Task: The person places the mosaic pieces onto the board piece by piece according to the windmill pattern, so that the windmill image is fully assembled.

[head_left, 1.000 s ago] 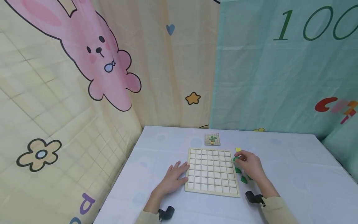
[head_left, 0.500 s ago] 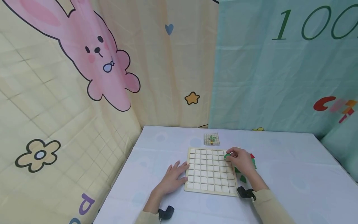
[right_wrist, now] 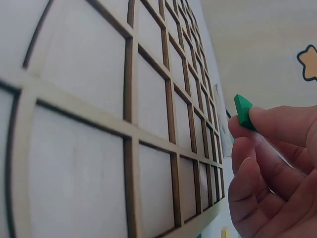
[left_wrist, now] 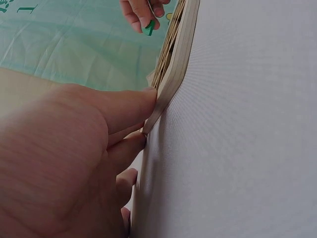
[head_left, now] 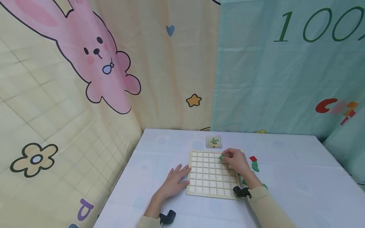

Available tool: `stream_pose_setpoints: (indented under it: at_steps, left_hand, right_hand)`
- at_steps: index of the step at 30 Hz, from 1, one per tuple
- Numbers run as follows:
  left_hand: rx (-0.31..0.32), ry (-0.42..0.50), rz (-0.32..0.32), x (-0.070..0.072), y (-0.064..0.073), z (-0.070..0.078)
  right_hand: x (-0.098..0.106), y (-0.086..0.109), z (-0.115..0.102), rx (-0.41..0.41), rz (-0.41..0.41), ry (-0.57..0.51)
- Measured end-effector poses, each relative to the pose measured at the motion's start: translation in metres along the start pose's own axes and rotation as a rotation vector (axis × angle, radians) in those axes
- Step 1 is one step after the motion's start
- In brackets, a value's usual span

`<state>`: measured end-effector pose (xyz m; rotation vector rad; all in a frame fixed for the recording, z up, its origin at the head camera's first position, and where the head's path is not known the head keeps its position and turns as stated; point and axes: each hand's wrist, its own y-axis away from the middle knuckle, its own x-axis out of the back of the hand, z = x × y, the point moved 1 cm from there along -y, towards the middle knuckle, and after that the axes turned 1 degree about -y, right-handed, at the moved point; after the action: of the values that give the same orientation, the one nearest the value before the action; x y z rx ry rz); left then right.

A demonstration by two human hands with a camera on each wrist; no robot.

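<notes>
My right hand (head_left: 236,162) pinches a small green tile (right_wrist: 242,112) between thumb and forefinger, just above the far right part of a pale wooden grid board (head_left: 202,181). Slightly tilted, the tile stays apart from the board in the right wrist view. At the board's left edge rests my left hand (head_left: 174,182), its fingers extended; in the left wrist view the thumb and fingertips touch the wooden rim (left_wrist: 179,59). White squares fill the part of the grid that shows. The right hand and forearm hide part of the board's right side.
A small card (head_left: 214,142) with a green plant-like picture on a grid lies behind the board. Right of the board lie a red piece (head_left: 253,158) and several green pieces (head_left: 255,168). A bit of yellow (head_left: 241,151) shows behind the right hand.
My right hand has carried the green tile leftward from the loose pieces to over the board. The left hand keeps its place at the left edge.
</notes>
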<state>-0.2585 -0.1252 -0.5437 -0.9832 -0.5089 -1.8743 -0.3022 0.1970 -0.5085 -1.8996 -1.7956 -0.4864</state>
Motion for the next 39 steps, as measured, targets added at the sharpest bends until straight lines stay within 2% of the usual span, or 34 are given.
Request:
stream_pose_setpoints:
  at_steps: [7, 14, 25, 39]
  left_hand:
    - [-0.002, 0.009, 0.001, 0.001, 0.001, -0.002]
    - [0.002, 0.007, -0.01, -0.001, 0.001, -0.002]
    - [0.005, 0.006, -0.008, -0.002, 0.002, -0.002]
    - [0.011, 0.01, -0.016, 0.003, 0.0, 0.002]
  right_hand:
    - [-0.011, -0.01, -0.002, -0.032, -0.023, -0.059]
    - [-0.018, -0.012, 0.001, -0.089, -0.024, -0.082]
    - [-0.026, -0.018, -0.003, -0.037, -0.058, -0.126]
    - [-0.033, -0.023, -0.005, -0.017, -0.102, -0.08]
